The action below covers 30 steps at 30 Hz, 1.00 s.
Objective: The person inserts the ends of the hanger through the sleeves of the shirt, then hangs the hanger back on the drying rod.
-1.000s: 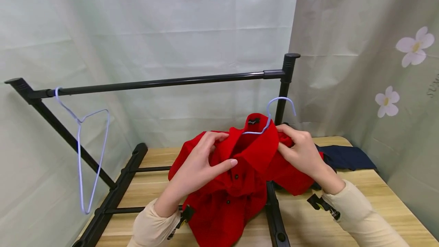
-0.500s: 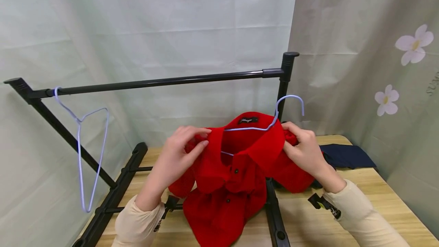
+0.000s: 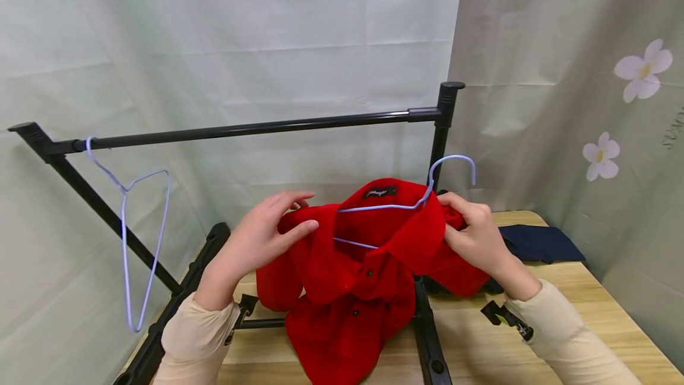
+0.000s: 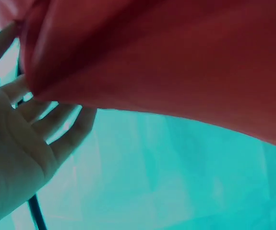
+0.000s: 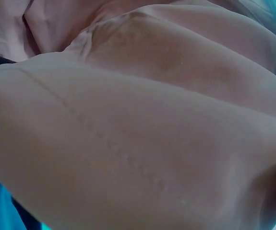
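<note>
A red button-up shirt [image 3: 352, 296] with a collar and black label is in front of me in the head view. Its neck opening shows part of a lavender hanger [image 3: 369, 208], whose hook rises past the right side of the collar; cloth hides the rest. My right hand [image 3: 475, 233] grips the cloth at the right shoulder. At the left shoulder my left hand [image 3: 253, 242] has thumb and fingers spread apart, touching the cloth. The left wrist view shows those fingers [image 4: 75, 129] extended under the red fabric. Cloth fills most of the right wrist view.
A black rack's bar [image 3: 256, 129] crosses behind the shirt. Another lavender hanger [image 3: 125, 242] hangs at the bar's left end. Dark blue folded cloth [image 3: 540, 243] lies on the wooden table [image 3: 534, 325] at right. Pale curtains [image 3: 299, 46] surround the space.
My left hand has moved left from the collar to the left shoulder and loosened its fingers. The neck opening has widened, showing more hanger. My right hand keeps its grip, shifted slightly right.
</note>
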Tool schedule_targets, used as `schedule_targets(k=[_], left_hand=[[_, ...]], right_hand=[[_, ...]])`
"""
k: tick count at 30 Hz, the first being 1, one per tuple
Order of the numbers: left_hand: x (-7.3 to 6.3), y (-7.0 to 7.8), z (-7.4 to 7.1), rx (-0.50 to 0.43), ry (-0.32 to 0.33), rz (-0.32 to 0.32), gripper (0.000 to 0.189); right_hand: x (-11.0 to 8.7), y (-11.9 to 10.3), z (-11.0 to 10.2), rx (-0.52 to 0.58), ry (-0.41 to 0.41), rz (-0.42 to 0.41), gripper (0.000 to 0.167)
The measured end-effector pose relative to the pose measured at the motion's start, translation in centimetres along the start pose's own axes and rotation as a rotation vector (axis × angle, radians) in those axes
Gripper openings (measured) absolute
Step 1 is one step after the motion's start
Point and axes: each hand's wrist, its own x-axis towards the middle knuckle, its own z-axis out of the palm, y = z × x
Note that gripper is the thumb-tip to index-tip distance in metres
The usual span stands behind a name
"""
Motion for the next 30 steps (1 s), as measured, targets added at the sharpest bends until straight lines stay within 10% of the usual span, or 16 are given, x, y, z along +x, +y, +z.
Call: schedule_targets(k=[10,16,22,30], left_hand=[[0.0,-2.4,0.5,-0.220,-0.130,-0.025,0.008],[-0.2,-2.2,1.8,-0.133,0.041,0.110,0.031],[0.4,-0.6,3.0,0.156,0.280,0.238,0.045],[1.5,1.7,4.5,0.335,0.409,0.260,0.051]], right_hand=[[-0.1,-0.1,0.0,0.035,-0.015,-0.028,0.032],[-0.1,-0.2,0.3,0.029,-0.001,-0.027,0.033],[0.0,-0.4,0.7,0.021,0.012,-0.014,0.032],[0.1,-0.7,1.1,0.026,0.012,0.002,0.031]])
